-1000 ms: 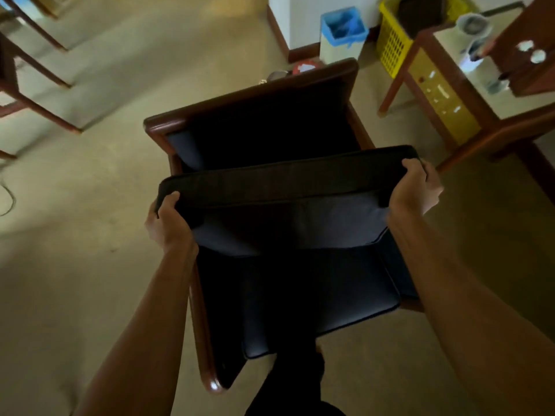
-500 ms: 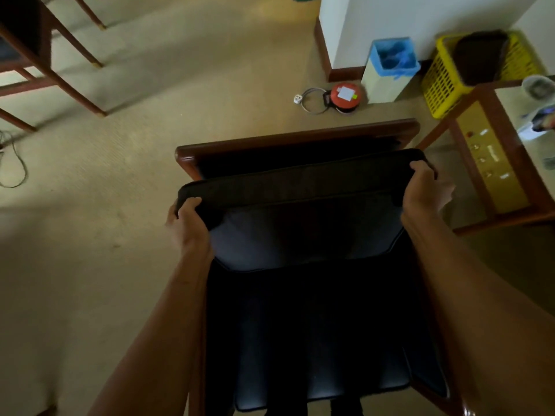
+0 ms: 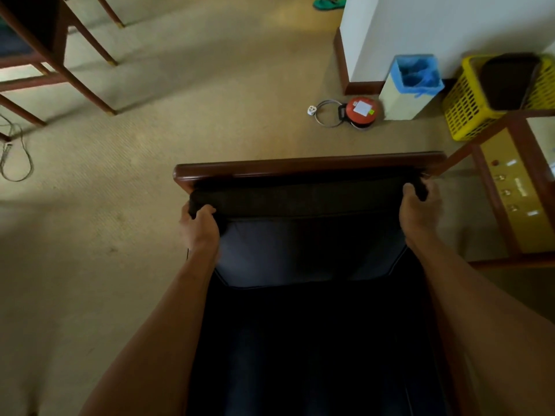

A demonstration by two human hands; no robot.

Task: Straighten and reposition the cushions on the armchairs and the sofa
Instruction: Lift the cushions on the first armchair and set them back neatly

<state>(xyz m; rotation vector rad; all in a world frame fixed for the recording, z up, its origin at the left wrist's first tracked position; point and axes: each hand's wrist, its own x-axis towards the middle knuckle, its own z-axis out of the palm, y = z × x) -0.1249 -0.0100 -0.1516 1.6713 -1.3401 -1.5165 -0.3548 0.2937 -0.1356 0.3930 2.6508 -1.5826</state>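
A dark navy back cushion (image 3: 309,247) stands upright in a wooden armchair, its top edge just below the chair's brown top rail (image 3: 309,166). My left hand (image 3: 199,228) grips the cushion's top left corner. My right hand (image 3: 419,210) grips its top right corner, close to the rail. Below the back cushion lies the dark seat cushion (image 3: 315,349), mostly in shadow between my forearms.
A wooden side table (image 3: 510,187) stands right of the chair. Behind it are a yellow basket (image 3: 468,106), a blue-lined bin (image 3: 411,85), a red cable reel (image 3: 360,111) and a white wall corner (image 3: 390,34). More chair legs (image 3: 75,73) and a cable (image 3: 15,151) are at far left.
Both hands have pushed the back cushion away from me and up against the chair's backrest, so its top edge now sits right under the top rail. My view has moved closer over the chair.
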